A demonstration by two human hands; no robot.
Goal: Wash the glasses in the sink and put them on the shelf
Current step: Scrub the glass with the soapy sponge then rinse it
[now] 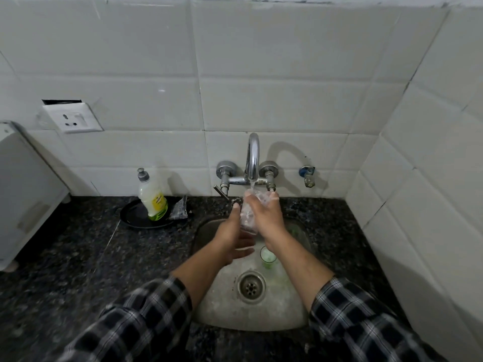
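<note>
A clear glass is held upright under the running tap, with water falling into its mouth. My right hand grips the glass from the right, fingers curled round its upper part. My left hand lies against the glass's left side with the fingers fairly straight and the palm below it. A second small glass with green soapy residue stands on the floor of the steel sink, just below my right wrist. No shelf is in view.
A dish soap bottle stands on a black plate with a scrubber on the dark granite counter left of the sink. A white appliance stands far left. Tiled walls close in behind and to the right.
</note>
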